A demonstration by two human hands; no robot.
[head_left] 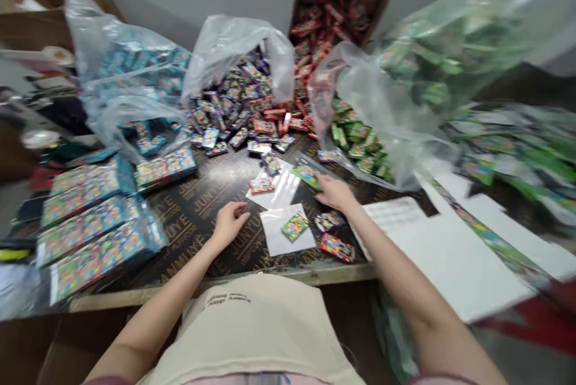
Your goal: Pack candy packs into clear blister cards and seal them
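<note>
My right hand [335, 193] reaches over the dark board, its fingers closed on the near end of a small green packet [306, 176]. My left hand [229, 221] rests above the board, loosely curled, with a gap between thumb and fingers and nothing seen in it. Between my hands, a white square sheet [288, 246] carries another green packet [294, 226]. Behind it a red packet [261, 186] and a purple packet [271, 163] lie on or by a clear plastic sheet [284, 184]. A purple packet [328, 220] and a red packet [337, 248] lie below my right hand.
Stacked blue-edged packs [96, 223] stand at the left. Clear bags of blue [135, 67], purple [234, 85] and green packets [360, 139] line the back, beside a box of red packets [324, 25]. White card sheets [443, 259] and a green pile [517, 145] are right.
</note>
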